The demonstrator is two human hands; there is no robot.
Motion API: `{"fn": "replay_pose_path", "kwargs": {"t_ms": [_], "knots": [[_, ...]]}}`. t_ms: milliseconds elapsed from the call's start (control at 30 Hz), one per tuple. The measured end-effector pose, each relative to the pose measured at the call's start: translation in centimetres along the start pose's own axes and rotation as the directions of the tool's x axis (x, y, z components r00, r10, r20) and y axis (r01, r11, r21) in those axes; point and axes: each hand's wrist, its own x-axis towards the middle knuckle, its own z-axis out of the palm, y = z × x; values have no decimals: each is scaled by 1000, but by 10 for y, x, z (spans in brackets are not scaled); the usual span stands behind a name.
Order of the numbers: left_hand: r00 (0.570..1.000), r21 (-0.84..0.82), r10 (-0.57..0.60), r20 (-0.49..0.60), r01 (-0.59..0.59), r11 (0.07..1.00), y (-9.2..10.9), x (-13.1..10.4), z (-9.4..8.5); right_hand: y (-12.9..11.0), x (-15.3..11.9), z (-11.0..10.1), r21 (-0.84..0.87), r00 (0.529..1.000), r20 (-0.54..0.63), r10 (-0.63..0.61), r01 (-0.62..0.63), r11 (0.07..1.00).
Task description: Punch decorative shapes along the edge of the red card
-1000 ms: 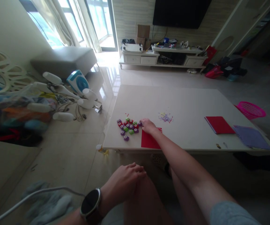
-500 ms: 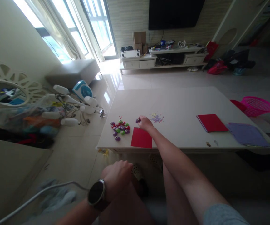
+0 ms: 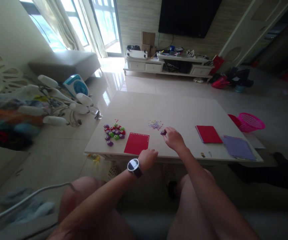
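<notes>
— In the right hand (image 3: pixel 175 138)?
— Pinching a purple punch (image 3: pixel 162 132), near the front edge of the table (image 3: pixel 183 110).
— In the left hand (image 3: pixel 147 158)?
— Can't tell: curled beside the red sheet (image 3: pixel 136 143).

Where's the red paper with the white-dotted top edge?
In the head view, the red paper lies just left of centre on the white table, near the left hand.

A round watch (image 3: pixel 134 164) with a silvery rim, dark face and dark strap circles the left wrist. The left hand (image 3: pixel 147 159) and right hand (image 3: pixel 174 138) are bare; pale shoes (image 3: pixel 114 171) show dark spots.
</notes>
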Motion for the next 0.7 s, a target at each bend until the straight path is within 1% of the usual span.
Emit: {"fn": "replay_pose_path", "kwargs": {"t_ms": [67,133,200,267,333,400,533,600,700], "knots": [[997,16,-1,-81,2,1000,-28,9,10,4,-9,-3,24,1000,-18,2,-2,1000],[994,16,-14,-112,16,1000,-46,15,17,1,-12,4,77,1000,16,15,-16,997],[994,-7,-40,-105,40,999,-55,17,23,-7,-8,16,100,994,106,18,-28,995],[994,-39,-61,-90,58,998,-59,18,27,-15,-1,26,101,981,191,-25,5,995],[994,-51,-58,-92,54,997,-61,18,30,-21,8,30,101,969,238,-68,45,994],[994,-40,-42,-105,38,998,-62,18,31,-23,15,29,93,963,259,-77,55,994],[990,-19,-34,-138,32,999,-58,22,24,-16,23,22,74,968,242,-63,46,996],[990,-36,-56,-126,52,998,-49,28,20,-11,26,21,82,976,215,-43,26,996],[989,-91,-116,-95,108,990,-26,42,16,-8,31,21,119,989,143,25,-42,992]]}}
